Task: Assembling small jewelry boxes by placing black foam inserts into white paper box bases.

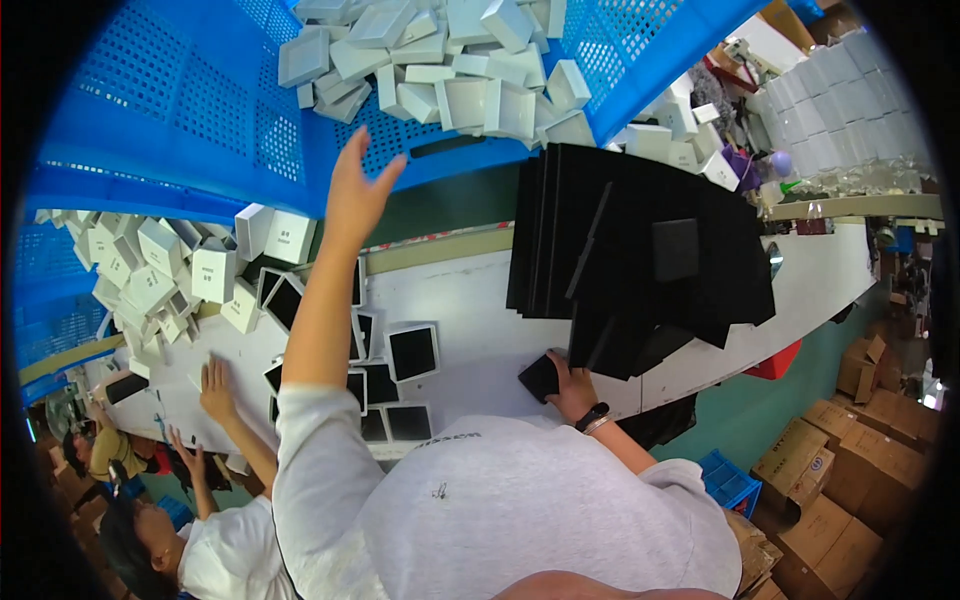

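My left hand (358,190) is raised with fingers spread, holding nothing, in front of the wall of a big blue crate (190,120) heaped with small white boxes (450,60). My right hand (572,385), a dark watch at its wrist, grips a small black foam square (540,378) at the near edge of the white table (480,300). That square lies just below a fanned stack of large black foam sheets (640,250). Between my arms, several open white boxes with black inserts (410,350) lie flat on the table.
A second pile of white boxes (150,270) spills over the table's left end. Another person at lower left has one hand (215,390) on the table. Cardboard cartons (840,480) and a small blue crate (728,480) stand on the floor at right.
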Tool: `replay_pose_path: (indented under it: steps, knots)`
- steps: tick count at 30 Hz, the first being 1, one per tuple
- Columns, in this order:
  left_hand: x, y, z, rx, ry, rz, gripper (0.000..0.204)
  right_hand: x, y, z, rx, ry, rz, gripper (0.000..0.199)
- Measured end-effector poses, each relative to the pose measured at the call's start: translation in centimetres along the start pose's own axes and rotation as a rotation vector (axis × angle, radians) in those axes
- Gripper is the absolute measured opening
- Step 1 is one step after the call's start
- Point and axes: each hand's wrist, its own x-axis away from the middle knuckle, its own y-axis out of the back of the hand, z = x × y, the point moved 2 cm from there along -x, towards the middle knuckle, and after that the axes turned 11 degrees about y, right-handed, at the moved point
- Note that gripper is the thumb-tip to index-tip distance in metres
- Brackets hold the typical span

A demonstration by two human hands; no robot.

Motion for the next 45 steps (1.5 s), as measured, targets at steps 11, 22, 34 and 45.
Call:
replay_pose_path:
  steps: [11, 22, 34, 45]
  knots:
    - [-7.3, -6.9, 6.0, 0.269, 0.380, -0.270, 0.039, 4.8, 5.1, 3.7, -0.905, 0.106, -0.124, 0.042]
    - [28.5, 2.5, -6.3, 1.255, 0.493, 0.179, 0.033, -1.7, 17.4, 17.5, 0.039, 0.819, -0.654, 0.049]
    - [36.3, 5.2, -6.8, 1.038, 0.318, 0.525, 0.088, 4.7, 15.4, 17.8, -0.189, 1.117, -0.438, 0.029]
    - [39.8, 2.8, -6.2, 1.425, 0.465, 0.589, 0.063, 9.5, 13.2, 14.4, -0.130, 1.101, -0.425, 0.016]
